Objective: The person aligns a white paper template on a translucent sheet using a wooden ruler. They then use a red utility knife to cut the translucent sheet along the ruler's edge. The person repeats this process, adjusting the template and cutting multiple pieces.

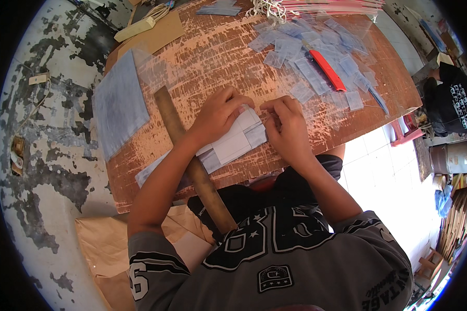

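Observation:
A strip of bluish clear plastic sheet (pixel 257 136) lies near the table's front edge, with white paper pieces (pixel 231 147) on it. My left hand (pixel 224 115) bends over the far edge of the white paper, its fingers and thumb closed at that edge. At the right end of the strip, my right hand (pixel 288 127) has its fingers curled toward the thumb. What sits between those fingertips is too small to make out. Under my left forearm runs a long flat wooden strip (pixel 170 111), lying slantwise over the plastic and past the table edge toward my lap.
A red cutter (pixel 327 70) rests among many cut plastic pieces (pixel 290 46) at the far right. A large plastic sheet stack (pixel 120 103) lies on the left, near brown cardboard (pixel 158 33). White string (pixel 267 8) is at the back. A person in black (pixel 446 101) is off to the right.

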The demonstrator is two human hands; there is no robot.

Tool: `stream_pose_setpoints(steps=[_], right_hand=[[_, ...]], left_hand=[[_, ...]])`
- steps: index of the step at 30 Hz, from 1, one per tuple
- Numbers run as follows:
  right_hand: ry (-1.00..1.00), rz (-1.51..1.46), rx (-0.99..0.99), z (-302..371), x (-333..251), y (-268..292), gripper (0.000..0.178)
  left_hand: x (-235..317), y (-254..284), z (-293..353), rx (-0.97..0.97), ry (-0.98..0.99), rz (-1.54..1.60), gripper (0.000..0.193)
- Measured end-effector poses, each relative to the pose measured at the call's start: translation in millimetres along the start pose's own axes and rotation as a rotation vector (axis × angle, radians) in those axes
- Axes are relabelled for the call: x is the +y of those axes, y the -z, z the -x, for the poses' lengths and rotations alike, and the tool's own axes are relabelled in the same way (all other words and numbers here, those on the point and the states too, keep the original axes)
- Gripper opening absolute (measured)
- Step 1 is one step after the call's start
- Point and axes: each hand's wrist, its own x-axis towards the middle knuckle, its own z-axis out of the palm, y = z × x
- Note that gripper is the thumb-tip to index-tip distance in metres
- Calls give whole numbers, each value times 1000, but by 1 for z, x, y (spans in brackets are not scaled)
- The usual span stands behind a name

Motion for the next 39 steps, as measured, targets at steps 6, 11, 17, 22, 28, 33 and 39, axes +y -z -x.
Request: stream_pose_setpoints(steps=[6,11,17,22,28,33,39], right_hand=[[-10,-25,-15,0,2,-2,22],[10,22,-31,0,0,1,23],[36,141,-102,0,-6,3,35],[56,163,-109,2,-7,5,36],[63,143,-90,3,-4,3,24],[70,134,-86,4,-3,3,24],[51,120,-96,5,-2,3,26]], left_hand=[[-1,0,0,-1,2,8,21],[0,0,-1,5,0,-4,22],[0,1,-1,-15,40,8,22],[-2,0,0,-3,20,15,24],[-1,2,-1,-26,44,21,23],[-3,-2,-2,38,31,69,22],[1,2,-2,-25,95,53,22]])
